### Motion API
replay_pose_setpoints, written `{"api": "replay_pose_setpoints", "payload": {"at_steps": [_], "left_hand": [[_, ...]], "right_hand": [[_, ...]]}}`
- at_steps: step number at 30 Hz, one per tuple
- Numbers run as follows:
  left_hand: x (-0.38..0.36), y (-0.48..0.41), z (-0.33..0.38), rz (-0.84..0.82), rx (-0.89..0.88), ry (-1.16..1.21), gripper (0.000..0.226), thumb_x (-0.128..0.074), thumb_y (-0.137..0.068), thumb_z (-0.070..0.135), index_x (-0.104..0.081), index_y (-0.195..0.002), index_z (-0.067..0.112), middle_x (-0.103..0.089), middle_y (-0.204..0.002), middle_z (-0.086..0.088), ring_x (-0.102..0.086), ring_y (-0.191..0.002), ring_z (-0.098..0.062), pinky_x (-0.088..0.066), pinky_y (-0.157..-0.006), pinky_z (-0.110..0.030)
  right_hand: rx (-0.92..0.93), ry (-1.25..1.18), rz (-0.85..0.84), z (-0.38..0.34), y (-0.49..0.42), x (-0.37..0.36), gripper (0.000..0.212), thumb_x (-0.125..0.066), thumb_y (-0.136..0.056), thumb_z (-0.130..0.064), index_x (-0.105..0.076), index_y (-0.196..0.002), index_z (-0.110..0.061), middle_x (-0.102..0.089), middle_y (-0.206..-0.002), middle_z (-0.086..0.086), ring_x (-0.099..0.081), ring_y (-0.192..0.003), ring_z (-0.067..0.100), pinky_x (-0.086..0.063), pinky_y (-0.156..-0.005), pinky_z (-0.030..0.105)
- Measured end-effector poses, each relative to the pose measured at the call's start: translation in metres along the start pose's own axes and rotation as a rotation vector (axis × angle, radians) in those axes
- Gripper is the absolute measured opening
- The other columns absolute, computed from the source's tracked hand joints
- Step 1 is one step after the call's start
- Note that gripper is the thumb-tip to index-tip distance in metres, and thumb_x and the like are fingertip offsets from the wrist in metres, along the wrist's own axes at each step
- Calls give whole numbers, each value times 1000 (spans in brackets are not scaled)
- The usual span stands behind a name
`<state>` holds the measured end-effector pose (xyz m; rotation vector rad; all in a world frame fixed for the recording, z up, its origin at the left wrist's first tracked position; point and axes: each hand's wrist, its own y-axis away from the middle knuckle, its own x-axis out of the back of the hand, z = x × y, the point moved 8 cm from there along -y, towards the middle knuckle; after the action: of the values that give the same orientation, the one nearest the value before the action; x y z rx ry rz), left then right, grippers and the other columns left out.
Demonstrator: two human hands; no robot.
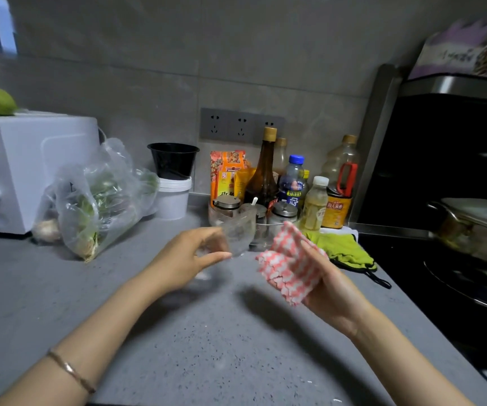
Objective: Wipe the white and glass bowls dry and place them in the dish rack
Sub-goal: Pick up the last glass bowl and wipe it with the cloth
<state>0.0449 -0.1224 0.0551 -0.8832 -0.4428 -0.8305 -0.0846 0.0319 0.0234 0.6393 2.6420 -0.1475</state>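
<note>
At L hand point(189, 259): glass bowl point(238, 232), blurred

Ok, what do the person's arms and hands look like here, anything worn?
The left forearm and right forearm are bare, no sleeves in view. The left hand and right hand wear no gloves, and no ring shows on the fingers. A thin copper-toned bracelet circles the left forearm; the right wrist carries nothing.
</note>
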Motion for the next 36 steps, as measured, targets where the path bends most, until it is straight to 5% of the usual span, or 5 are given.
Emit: {"api": "replay_pose_setpoints", "payload": {"at_steps": [4,6,9,21,36], "left_hand": [[-32,-7,67,-25,12,433,9,-70,-81,18,-62,-82,15,-67,-74,8,-61,-71,-4,-51,-71,-25],[-55,-10,91,-59,1,571,9,-68,-80,16,-61,-82,12,-66,-71,9,-62,-68,-7,-51,-67,-20],[-95,-17,115,-94,0,656,8,-67,-83,11,-59,-80,12,-64,-68,8,-61,-65,-7,-47,-64,-16],[-177,-7,143,199,375,838,58,-35,-92,49,-60,-59,8,-55,-44,1,-48,-37,-6,-40,-41,-14],[-167,38,166,355,381,731,79,-16,-77,67,-66,-62,8,-65,-51,-6,-61,-45,-8,-45,-44,-17]], "right_hand": [[366,281,187,-59,30,38,41,-48,-95,-33,-49,-136,-41,-61,-102,34,-51,-62,29,-43,-50,26],[526,506,269,-82,49,49,43,-49,-96,-39,-45,-138,-45,-58,-123,27,-63,-92,39,-53,-66,36],[651,675,252,-90,69,50,49,-50,-94,-41,-41,-141,-37,-51,-141,-9,-47,-130,7,-47,-101,28],[470,1273,336,-66,109,90,49,-4,-85,-68,-29,-128,-65,-24,-130,-51,-14,-133,-22,3,-120,34],[768,1376,340,-55,137,52,47,-26,-99,-45,-48,-139,-32,-44,-146,-14,-30,-139,1,-25,-115,30]]}}
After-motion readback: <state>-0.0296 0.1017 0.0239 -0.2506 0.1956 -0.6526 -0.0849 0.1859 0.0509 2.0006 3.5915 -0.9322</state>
